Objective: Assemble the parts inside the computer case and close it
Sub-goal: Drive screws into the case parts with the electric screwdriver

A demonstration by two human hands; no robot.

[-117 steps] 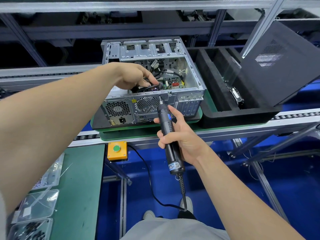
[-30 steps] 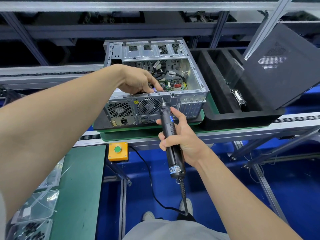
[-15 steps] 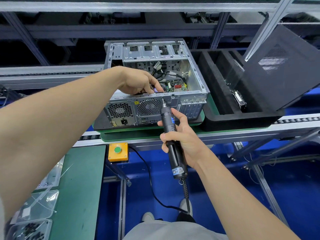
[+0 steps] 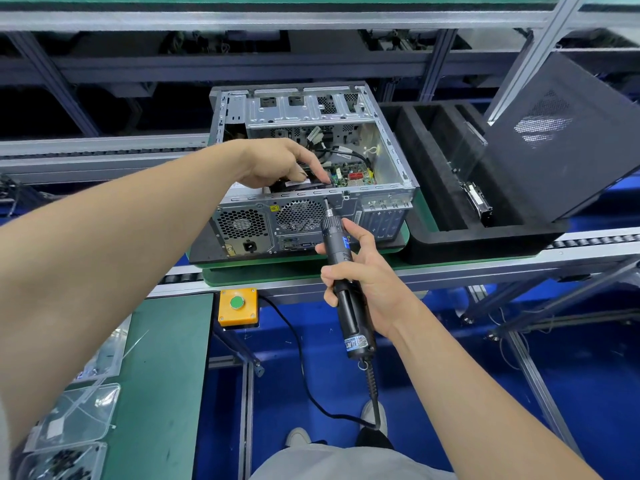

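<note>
Open silver case (image 4: pixel 304 112): left grip (image 4: pixel 277 161) presses inside, fingers (image 4: pixel 320 173) straight; right grip (image 4: pixel 367 282) clamps screwdriver (image 4: pixel 334 237).

Assessed as a factory assembly line for electronics; noted roller conveyor (image 4: pixel 588 242) on aluminium framing (image 4: pixel 538 46), carrying an open computer case (image 4: pixel 311 109) on a green pallet (image 4: pixel 263 277) beside a black foam tray (image 4: pixel 433 174); yellow box with green push-button (image 4: pixel 238 306) at line edge; corded electric screwdriver (image 4: pixel 341 271); clear bins of small parts (image 4: pixel 76 417) on green-matted worktop (image 4: pixel 166 375); blue floor (image 4: pixel 588 375).
</note>
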